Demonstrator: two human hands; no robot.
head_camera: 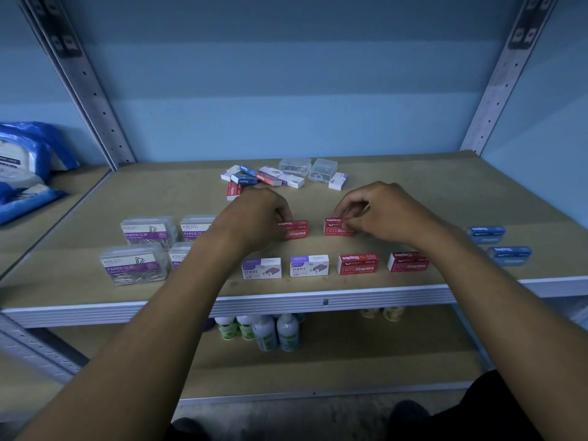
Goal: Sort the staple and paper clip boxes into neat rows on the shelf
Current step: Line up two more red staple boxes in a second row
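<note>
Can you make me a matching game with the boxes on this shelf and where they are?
Things:
1. paper clip boxes
2. blue staple boxes
3. unsorted pile
4. white and purple staple boxes

Places:
A. far back of the shelf
B. left side
C. front row, between the arms
D. right side

Pairs: 1-B, 2-D, 3-A, 4-C. The left hand and right hand each hold a red staple box.

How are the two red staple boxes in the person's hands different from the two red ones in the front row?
The held red boxes sit in the second row, pinched by the left hand and right hand. The front red boxes stand free at the shelf edge. All four carry the same white "Staples" print.
</note>
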